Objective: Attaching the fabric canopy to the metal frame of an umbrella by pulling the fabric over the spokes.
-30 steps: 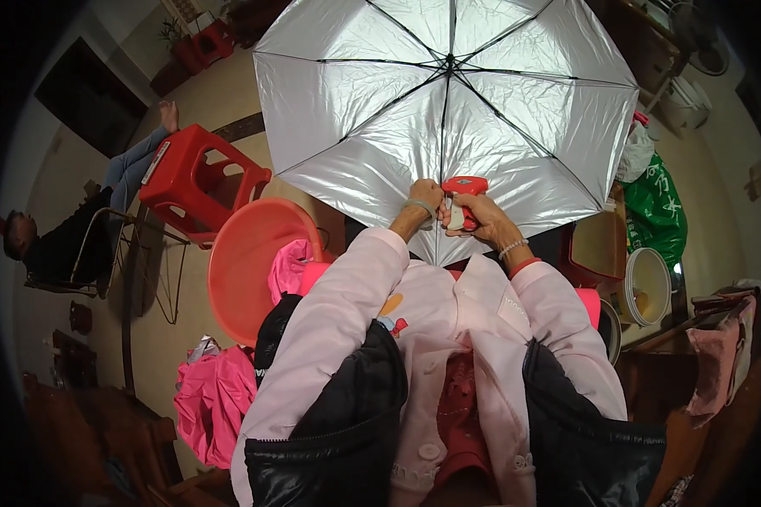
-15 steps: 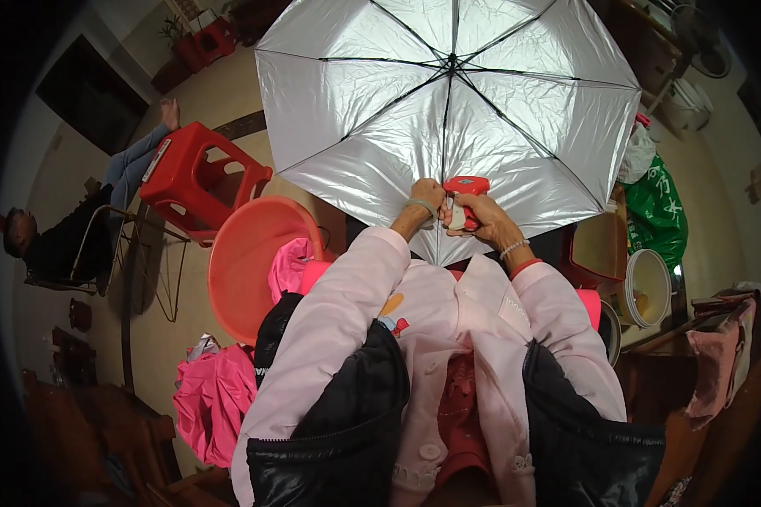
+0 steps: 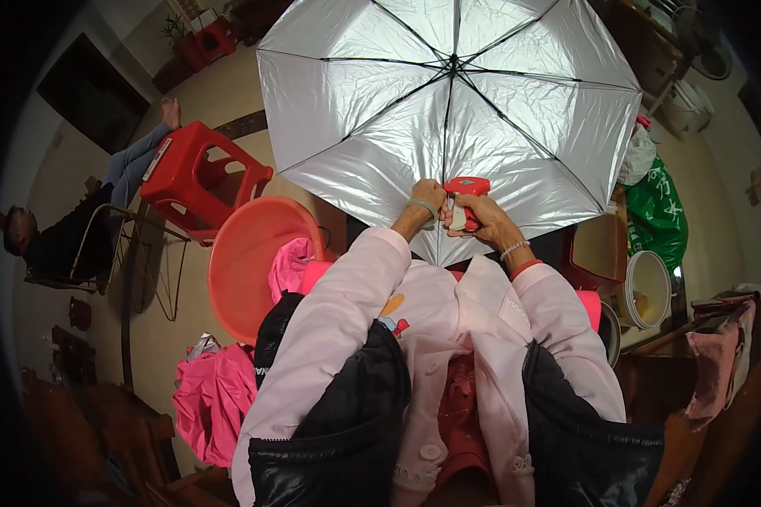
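An open umbrella (image 3: 338, 93) with a silver lining and black ribs spreads out in front of me, its inside facing up. My left hand (image 3: 427, 196) is closed at the umbrella's near part, beside one rib, with the fingers round it or the cloth; exactly what they pinch is hidden. A red-and-white hand tool (image 3: 468, 185), shaped like a small gun, is gripped in my right hand (image 3: 487, 215). Its red top lies just right of my left fingers, close to that same rib. What the tool's front end touches is too small to make out.
On the left stand a red plastic stool (image 3: 196, 173) and an orange-red basin (image 3: 241, 253) with pink cloth. More pink cloth (image 3: 216, 397) lies nearer. A person (image 3: 68, 232) reclines on a chair at far left. White buckets (image 3: 648, 287) and a green bag (image 3: 658, 207) are right.
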`<state>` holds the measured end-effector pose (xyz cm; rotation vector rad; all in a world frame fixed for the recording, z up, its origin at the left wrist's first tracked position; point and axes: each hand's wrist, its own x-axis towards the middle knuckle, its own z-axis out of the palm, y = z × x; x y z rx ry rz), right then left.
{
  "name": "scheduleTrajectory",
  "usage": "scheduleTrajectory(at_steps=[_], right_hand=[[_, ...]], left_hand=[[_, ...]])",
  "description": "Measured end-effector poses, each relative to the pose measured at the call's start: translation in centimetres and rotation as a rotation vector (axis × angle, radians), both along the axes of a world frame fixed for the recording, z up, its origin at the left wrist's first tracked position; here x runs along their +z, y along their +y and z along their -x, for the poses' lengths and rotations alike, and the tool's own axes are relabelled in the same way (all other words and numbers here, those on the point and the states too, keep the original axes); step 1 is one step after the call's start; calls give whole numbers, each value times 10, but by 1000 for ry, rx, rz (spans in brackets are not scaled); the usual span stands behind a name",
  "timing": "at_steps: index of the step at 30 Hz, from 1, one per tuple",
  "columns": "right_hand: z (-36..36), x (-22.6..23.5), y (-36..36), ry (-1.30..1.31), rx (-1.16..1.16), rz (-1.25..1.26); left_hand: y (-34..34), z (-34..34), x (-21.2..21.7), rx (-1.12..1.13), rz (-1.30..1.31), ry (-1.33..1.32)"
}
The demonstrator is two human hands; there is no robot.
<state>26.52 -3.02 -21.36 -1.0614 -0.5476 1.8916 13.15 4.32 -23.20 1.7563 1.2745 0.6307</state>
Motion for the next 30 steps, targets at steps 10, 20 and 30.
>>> scheduleTrajectory(at_steps=[10, 20, 30], right_hand=[[4, 4, 0, 83, -74, -15], [-3, -9, 4, -65, -87, -30], [3, 7, -2, -101, -46, -34]], left_hand=[[1, 2, -2, 23, -23, 89], [-1, 2, 0, -22, 299, -232], [-2, -5, 0, 28, 10, 27]])
